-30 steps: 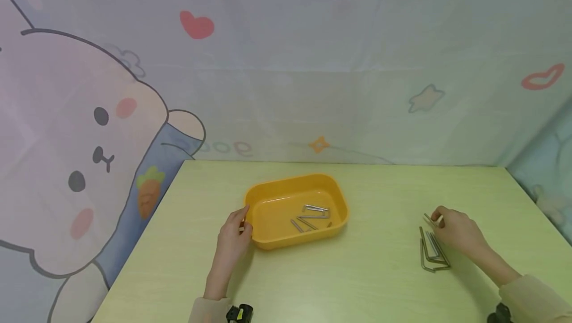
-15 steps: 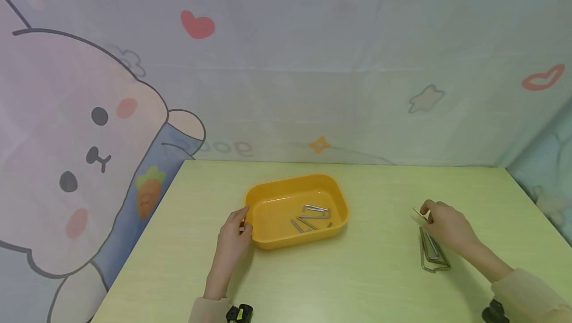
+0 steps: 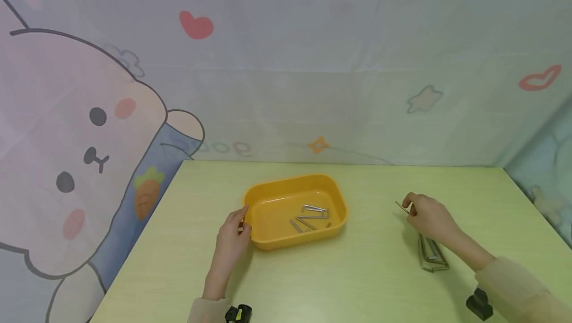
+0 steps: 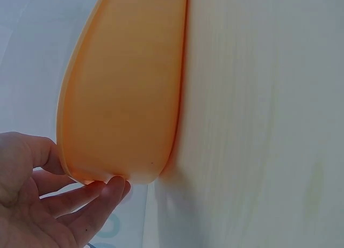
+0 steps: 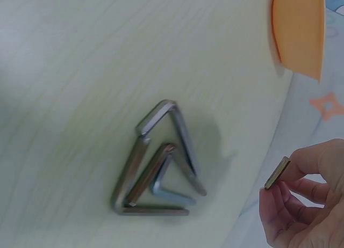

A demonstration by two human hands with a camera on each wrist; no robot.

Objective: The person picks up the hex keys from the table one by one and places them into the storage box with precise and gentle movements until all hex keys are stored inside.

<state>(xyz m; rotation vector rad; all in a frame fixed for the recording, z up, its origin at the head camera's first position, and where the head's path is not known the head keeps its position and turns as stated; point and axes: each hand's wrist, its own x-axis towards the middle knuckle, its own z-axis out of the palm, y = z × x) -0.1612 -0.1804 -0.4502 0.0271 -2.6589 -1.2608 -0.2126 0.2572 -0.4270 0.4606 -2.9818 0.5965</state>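
My left hand holds the left end of a yellow plastic tray, fingertips and thumb at its rim and outer wall. In the left wrist view the fingers meet the tray's end just under the rim. Several L-shaped metal hex keys lie inside the tray. My right hand pinches another hex key between thumb and fingertips, raised over the table; most of its length is hidden by the hand. Below and behind that hand, several more hex keys lie nested together on the table.
The pale wooden table ends at a printed cloth backdrop with a cartoon animal at the left. A dark wrist camera sits at the right sleeve, and another camera at the left wrist.
My right hand has moved left and slightly away from me with the hex key, off the pile toward the tray. The left hand and the tray stay where they were.
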